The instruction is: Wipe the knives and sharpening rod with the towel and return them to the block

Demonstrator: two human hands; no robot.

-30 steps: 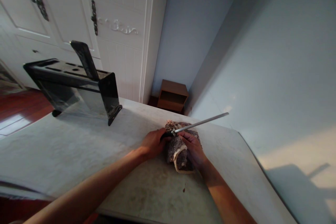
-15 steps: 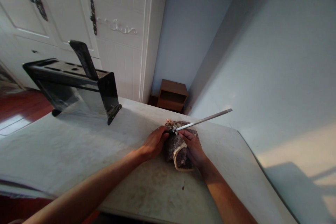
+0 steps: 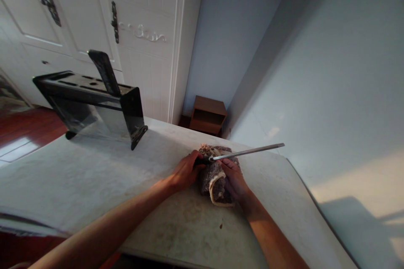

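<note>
Black handle (image 3: pixel 205 160) gripped in your left hand (image 3: pixel 185 173) leaves the steel rod (image 3: pixel 249 151) uncovered, pointing right above the table (image 3: pixel 151 155); your right hand (image 3: pixel 235 180) pinches the brown towel (image 3: pixel 207 178) bunched under the rod's base, probably to steady it there.

The left forearm (image 3: pixel 120 220) and the right forearm (image 3: pixel 271 233), both bare, are slanting inward, the left at the shallower angle. The 2 wrists are lying nearly straight. The left hand (image 3: pixel 185 171) is gripping with curled fingers. The right hand (image 3: pixel 233 178) is pinching, fingers bent, near the left hand.
</note>
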